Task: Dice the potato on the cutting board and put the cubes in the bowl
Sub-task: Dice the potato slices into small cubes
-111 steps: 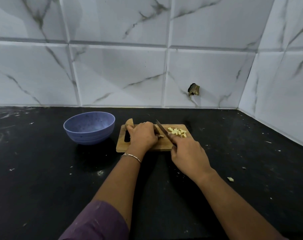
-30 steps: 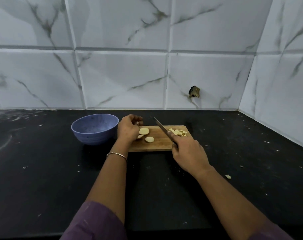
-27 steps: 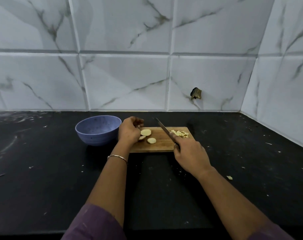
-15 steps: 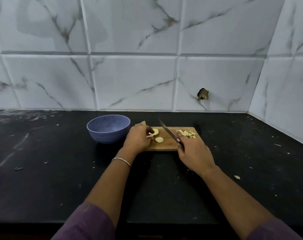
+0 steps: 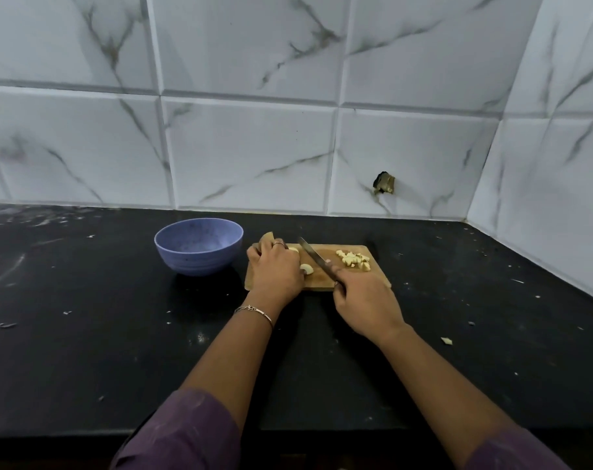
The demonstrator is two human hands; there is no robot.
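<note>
Purple sleeves (image 5: 186,432) nearest, bracelet (image 5: 254,310) on left wrist. Right hand (image 5: 363,300) gripped knife (image 5: 313,257) handle, fingers wrapped round it, blade slanting up-left over cutting board (image 5: 329,251). Left hand (image 5: 276,274) lay on board's left part, fingers curled over potato slices (image 5: 307,269). Potato cubes (image 5: 352,259) were heaped on board's far right. Blue bowl (image 5: 200,247) stood just left of board; contents not visible. Stray scrap (image 5: 446,340) lay on black counter (image 5: 85,334), right.

blue speckled bowl (image 5: 199,245), black counter (image 5: 85,334)
</note>
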